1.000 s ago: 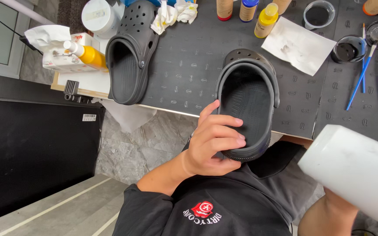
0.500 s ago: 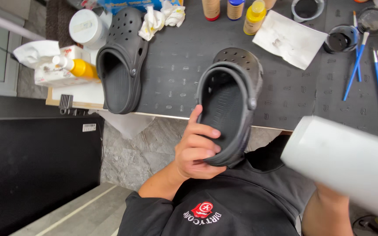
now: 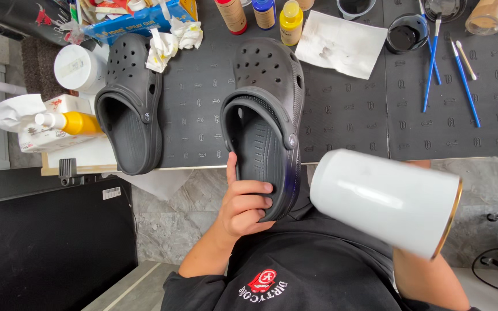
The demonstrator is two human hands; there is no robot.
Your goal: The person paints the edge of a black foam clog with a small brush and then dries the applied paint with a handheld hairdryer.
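Leftmost, a second black perforated foam clog (image 3: 129, 103) lies on the dark patterned work mat (image 3: 347, 126). Beside it, the left hand (image 3: 243, 204) clasps the heel of a matching black clog (image 3: 267, 121) overhanging the mat's near edge. Right of that clog, the right hand, largely hidden, raises a white cylindrical tumbler (image 3: 384, 198); a steady heel grip seems wise.

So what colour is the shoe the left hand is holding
Black all over; the shoe in the left hand shows best in the head view.
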